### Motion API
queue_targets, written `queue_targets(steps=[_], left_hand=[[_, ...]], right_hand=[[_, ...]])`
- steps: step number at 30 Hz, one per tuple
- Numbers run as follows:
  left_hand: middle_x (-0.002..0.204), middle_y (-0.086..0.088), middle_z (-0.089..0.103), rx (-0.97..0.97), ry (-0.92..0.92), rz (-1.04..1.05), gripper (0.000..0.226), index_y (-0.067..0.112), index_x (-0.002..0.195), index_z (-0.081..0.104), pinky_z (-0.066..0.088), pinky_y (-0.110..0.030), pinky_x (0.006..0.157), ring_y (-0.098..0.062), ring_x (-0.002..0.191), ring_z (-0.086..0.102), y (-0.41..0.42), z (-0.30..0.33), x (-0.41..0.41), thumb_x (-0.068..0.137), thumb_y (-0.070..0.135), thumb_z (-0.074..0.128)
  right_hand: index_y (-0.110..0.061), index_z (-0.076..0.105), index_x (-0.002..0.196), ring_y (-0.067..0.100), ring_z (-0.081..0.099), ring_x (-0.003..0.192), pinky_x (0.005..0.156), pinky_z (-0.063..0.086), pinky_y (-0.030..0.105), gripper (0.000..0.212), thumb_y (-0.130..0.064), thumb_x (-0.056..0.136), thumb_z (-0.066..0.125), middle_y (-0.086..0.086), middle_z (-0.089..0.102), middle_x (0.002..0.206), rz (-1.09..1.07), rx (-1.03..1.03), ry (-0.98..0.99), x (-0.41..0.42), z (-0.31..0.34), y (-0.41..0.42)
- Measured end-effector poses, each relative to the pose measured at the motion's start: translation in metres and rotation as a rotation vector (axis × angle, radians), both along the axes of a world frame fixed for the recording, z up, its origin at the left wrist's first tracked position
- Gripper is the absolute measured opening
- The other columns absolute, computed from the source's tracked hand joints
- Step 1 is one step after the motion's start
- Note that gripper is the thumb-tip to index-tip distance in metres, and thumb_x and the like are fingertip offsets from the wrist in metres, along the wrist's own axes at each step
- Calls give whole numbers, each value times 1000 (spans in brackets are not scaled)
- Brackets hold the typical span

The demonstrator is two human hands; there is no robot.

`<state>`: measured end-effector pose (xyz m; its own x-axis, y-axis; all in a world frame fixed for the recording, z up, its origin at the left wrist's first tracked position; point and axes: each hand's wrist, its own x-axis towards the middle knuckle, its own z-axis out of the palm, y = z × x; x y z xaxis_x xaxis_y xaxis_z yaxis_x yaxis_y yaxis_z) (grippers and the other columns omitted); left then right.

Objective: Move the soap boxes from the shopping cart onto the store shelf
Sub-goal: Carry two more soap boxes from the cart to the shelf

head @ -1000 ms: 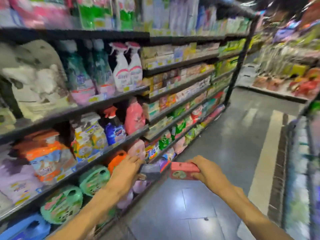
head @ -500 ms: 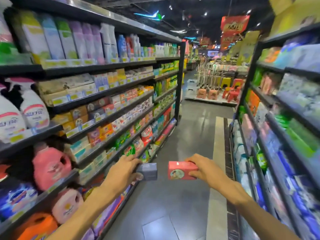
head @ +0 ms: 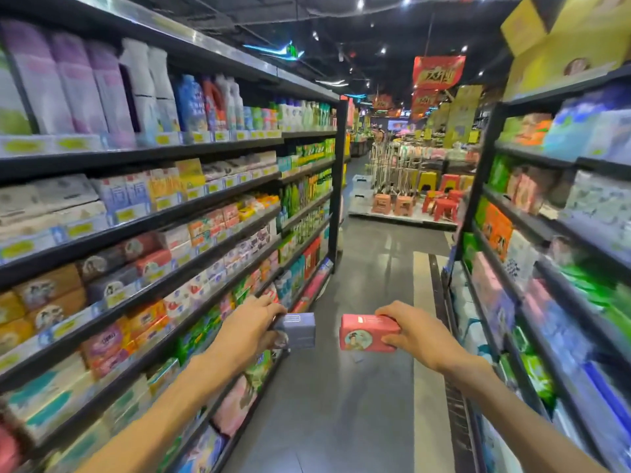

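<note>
My left hand (head: 251,327) grips a grey-purple soap box (head: 297,330) by its left end, held out over the aisle floor. A red-pink soap box (head: 367,332) with a round picture on its front sits in my right hand (head: 415,334), held from the right end. The two boxes hang side by side at about the same height, a small gap between them. The store shelf (head: 191,264) runs along my left, its middle rows stacked with similar soap boxes (head: 150,264). No shopping cart shows in this view.
A second shelving unit (head: 532,268) packed with goods lines the right side. The grey tiled aisle floor (head: 368,285) runs ahead between them. At the far end stand red and orange plastic stools (head: 440,204) and a display platform.
The view has swung up and to the right, from the lower detergent shelves to looking down the aisle. Both hands keep their boxes held out in front.
</note>
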<state>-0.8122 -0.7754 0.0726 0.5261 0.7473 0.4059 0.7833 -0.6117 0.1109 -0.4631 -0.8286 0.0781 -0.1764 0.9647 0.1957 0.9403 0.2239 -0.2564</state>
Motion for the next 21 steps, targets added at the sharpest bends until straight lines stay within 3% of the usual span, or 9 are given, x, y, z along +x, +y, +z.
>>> queue_targets(steps=[11, 21], left_hand=[[113, 7, 57, -31, -7, 248, 45, 26, 121, 59, 44, -37, 87, -18, 104, 49, 172, 11, -35, 79, 23, 75], [113, 2, 59, 42, -36, 770, 48, 23, 125, 59, 45, -39, 87, -24, 102, 51, 197, 18, -121, 80, 22, 75]], right_hand=[[-36, 56, 125, 12, 60, 103, 84, 51, 38, 48, -33, 80, 74, -17, 58, 114, 146, 49, -1, -25, 23, 245], [-30, 56, 129, 20, 62, 105, 83, 52, 40, 48, -33, 85, 73, -9, 60, 117, 621, 56, -53, -172, 33, 434]])
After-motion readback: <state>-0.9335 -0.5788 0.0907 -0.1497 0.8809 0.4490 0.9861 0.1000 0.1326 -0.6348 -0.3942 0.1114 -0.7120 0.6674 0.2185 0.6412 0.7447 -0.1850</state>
